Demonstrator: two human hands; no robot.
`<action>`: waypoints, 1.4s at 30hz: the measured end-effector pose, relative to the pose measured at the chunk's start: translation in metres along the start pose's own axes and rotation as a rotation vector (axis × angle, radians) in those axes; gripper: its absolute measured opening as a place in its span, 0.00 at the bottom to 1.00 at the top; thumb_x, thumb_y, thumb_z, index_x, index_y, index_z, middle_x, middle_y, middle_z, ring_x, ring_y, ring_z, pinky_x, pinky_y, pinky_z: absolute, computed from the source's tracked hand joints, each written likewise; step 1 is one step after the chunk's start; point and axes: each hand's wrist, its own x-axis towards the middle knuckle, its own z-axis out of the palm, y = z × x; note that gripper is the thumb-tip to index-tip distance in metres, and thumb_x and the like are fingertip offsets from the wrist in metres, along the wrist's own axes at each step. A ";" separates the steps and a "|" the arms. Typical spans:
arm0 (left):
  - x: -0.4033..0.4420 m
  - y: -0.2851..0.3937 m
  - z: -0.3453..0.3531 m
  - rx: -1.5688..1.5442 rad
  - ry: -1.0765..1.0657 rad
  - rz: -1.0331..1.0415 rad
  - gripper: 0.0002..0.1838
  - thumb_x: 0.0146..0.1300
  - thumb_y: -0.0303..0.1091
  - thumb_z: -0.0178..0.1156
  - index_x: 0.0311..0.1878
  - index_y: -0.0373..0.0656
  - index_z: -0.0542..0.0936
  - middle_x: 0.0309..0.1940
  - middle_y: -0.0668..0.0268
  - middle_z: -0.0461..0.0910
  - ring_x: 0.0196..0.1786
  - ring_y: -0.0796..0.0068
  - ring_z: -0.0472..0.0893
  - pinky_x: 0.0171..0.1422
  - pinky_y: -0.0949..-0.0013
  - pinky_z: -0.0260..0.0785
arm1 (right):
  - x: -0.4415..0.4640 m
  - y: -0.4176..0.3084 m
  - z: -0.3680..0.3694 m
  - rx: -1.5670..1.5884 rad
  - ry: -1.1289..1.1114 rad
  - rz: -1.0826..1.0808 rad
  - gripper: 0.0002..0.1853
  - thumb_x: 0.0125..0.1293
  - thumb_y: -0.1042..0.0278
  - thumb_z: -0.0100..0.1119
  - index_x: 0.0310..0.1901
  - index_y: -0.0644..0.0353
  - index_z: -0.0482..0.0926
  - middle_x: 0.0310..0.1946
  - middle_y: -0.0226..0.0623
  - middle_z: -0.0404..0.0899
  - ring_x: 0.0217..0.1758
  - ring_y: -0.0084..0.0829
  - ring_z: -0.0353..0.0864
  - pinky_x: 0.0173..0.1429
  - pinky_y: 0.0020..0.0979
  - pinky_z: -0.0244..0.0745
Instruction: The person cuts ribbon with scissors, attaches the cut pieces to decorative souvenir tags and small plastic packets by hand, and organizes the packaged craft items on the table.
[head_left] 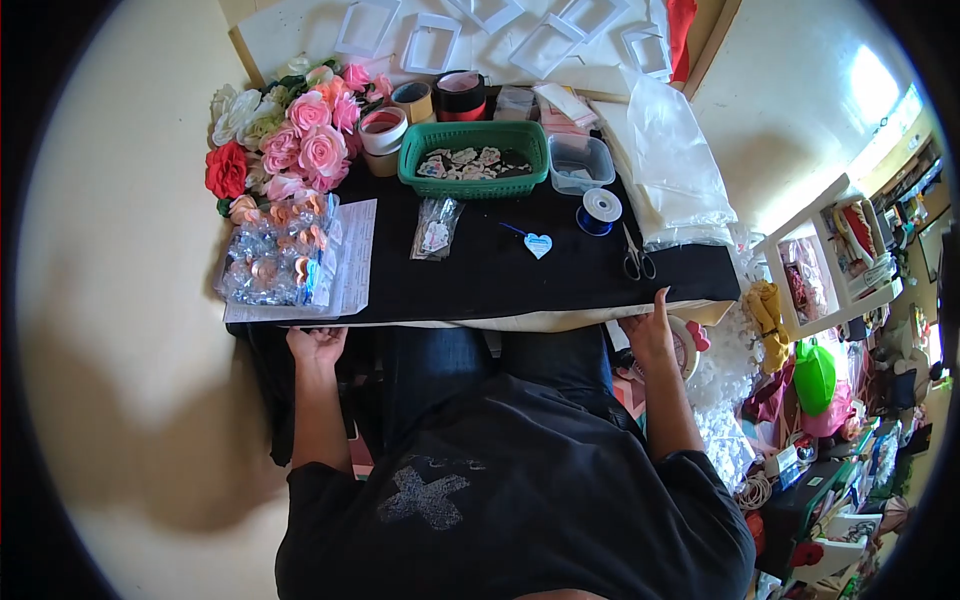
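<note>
Head view, hands (pixel 317 345) (pixel 652 332) at table edge (pixel 545 321)

Posture seated, 2 thighs (pixel 440 362) extending forward from the torso (pixel 540 480). Left arm (pixel 322 415) and right arm (pixel 672 405) reach forward, well apart, forearms bare. Left hand (pixel 317 344): palm turned upward, fingers directed forward, tips hidden. Right hand (pixel 650 337): thumb (pixel 662 303) extended forward, apart from the fingers, which are partly hidden. Closure of the 2 hands cannot be determined.
</note>
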 end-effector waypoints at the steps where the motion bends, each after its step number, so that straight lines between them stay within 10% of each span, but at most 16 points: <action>1: -0.002 0.001 0.001 0.004 -0.009 -0.008 0.35 0.69 0.57 0.42 0.69 0.39 0.60 0.69 0.53 0.62 0.71 0.49 0.63 0.73 0.44 0.59 | 0.002 -0.001 -0.002 -0.004 -0.003 0.002 0.47 0.61 0.24 0.51 0.67 0.60 0.64 0.58 0.41 0.75 0.61 0.39 0.74 0.70 0.40 0.63; 31: 0.017 -0.003 -0.013 0.048 -0.063 0.021 0.37 0.69 0.61 0.41 0.70 0.43 0.62 0.72 0.54 0.59 0.73 0.53 0.61 0.75 0.47 0.54 | 0.005 -0.002 -0.009 -0.097 -0.020 0.083 0.49 0.60 0.21 0.46 0.67 0.62 0.65 0.62 0.46 0.72 0.66 0.40 0.70 0.73 0.42 0.58; 34: 0.006 -0.007 -0.023 0.114 -0.070 0.056 0.40 0.69 0.65 0.40 0.72 0.44 0.58 0.73 0.55 0.57 0.72 0.55 0.60 0.77 0.52 0.48 | -0.001 -0.024 -0.008 -0.344 0.150 0.346 0.48 0.62 0.21 0.43 0.58 0.67 0.75 0.50 0.49 0.80 0.54 0.37 0.80 0.63 0.38 0.71; 36: -0.013 -0.025 -0.034 0.366 0.360 0.420 0.38 0.70 0.64 0.40 0.69 0.41 0.61 0.66 0.54 0.64 0.66 0.59 0.66 0.73 0.57 0.53 | -0.039 -0.072 0.036 -1.094 0.240 0.424 0.43 0.63 0.25 0.48 0.49 0.69 0.79 0.35 0.52 0.83 0.43 0.39 0.86 0.50 0.39 0.78; 38: -0.025 -0.049 -0.054 0.608 0.269 0.798 0.28 0.73 0.57 0.42 0.59 0.40 0.66 0.53 0.57 0.68 0.55 0.64 0.69 0.65 0.63 0.58 | -0.048 -0.080 0.042 -1.533 0.080 0.176 0.37 0.62 0.30 0.54 0.36 0.67 0.82 0.23 0.46 0.82 0.33 0.34 0.86 0.38 0.33 0.78; 40: -0.062 -0.071 -0.041 0.873 -0.276 1.122 0.16 0.73 0.44 0.51 0.50 0.41 0.69 0.44 0.62 0.67 0.46 0.70 0.68 0.55 0.66 0.60 | -0.058 -0.088 0.062 -1.625 -0.009 -0.059 0.28 0.64 0.40 0.60 0.36 0.66 0.81 0.25 0.43 0.82 0.31 0.32 0.83 0.36 0.30 0.75; 42: -0.108 -0.084 0.007 1.012 -0.574 1.076 0.10 0.66 0.32 0.60 0.45 0.41 0.72 0.42 0.63 0.71 0.44 0.70 0.71 0.53 0.67 0.61 | -0.058 -0.090 0.102 -1.418 -0.176 -0.321 0.21 0.66 0.50 0.61 0.37 0.65 0.80 0.25 0.41 0.81 0.27 0.34 0.80 0.35 0.33 0.74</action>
